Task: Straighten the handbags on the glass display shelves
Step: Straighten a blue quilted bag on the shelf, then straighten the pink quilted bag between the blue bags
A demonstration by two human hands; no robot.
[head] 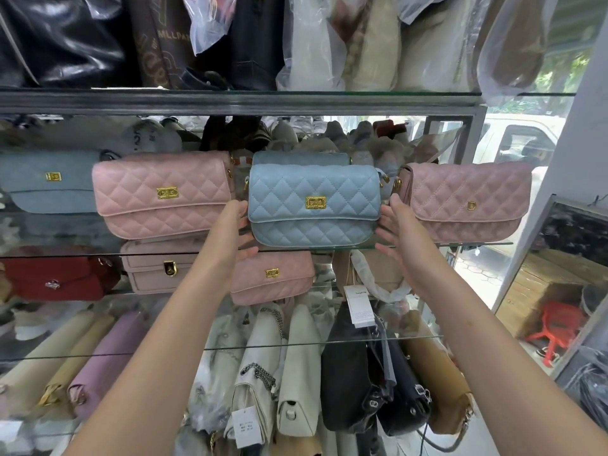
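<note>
A light blue quilted handbag (312, 205) with a gold clasp stands upright on the middle glass shelf (460, 244), facing me. My left hand (235, 232) presses flat against its left end, thumb below. My right hand (399, 232) presses against its right end, so the bag sits between both palms. A pink quilted handbag (161, 195) stands close on its left, slightly tilted. Another pink quilted handbag (467, 205) stands on its right, turned a little. A second blue bag (299, 158) is partly hidden right behind the held one.
A blue handbag (49, 182) stands at the far left. On the shelf below are a red bag (56, 278), a beige boxy bag (158, 268) and a small pink bag (273, 278). A metal shelf frame (230, 102) runs overhead, carrying plastic-wrapped bags. Several bags lie packed underneath.
</note>
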